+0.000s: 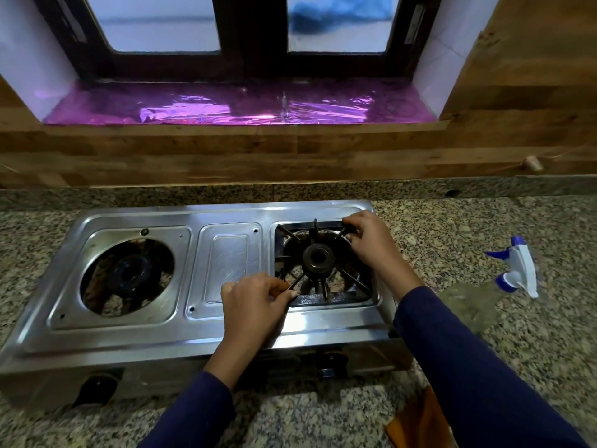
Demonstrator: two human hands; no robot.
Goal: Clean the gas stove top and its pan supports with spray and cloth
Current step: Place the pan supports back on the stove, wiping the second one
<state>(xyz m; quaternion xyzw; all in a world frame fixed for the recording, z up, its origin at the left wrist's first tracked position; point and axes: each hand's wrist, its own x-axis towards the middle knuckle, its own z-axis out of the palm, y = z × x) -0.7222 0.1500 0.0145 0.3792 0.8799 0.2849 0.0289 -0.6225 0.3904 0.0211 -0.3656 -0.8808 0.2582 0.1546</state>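
Gas stove: steel, two burners, long axis left to right, knobs facing the person. Square black pan support sits over the right burner, its sides parallel to the stove edges. Left hand pinches its near-left corner and right hand grips its far-right corner. The left burner opening is bare.

Speckled granite counter. Spray bottle lies on its side to the right, head away from the person. Orange cloth at the near edge. Wood-panelled wall, window above.
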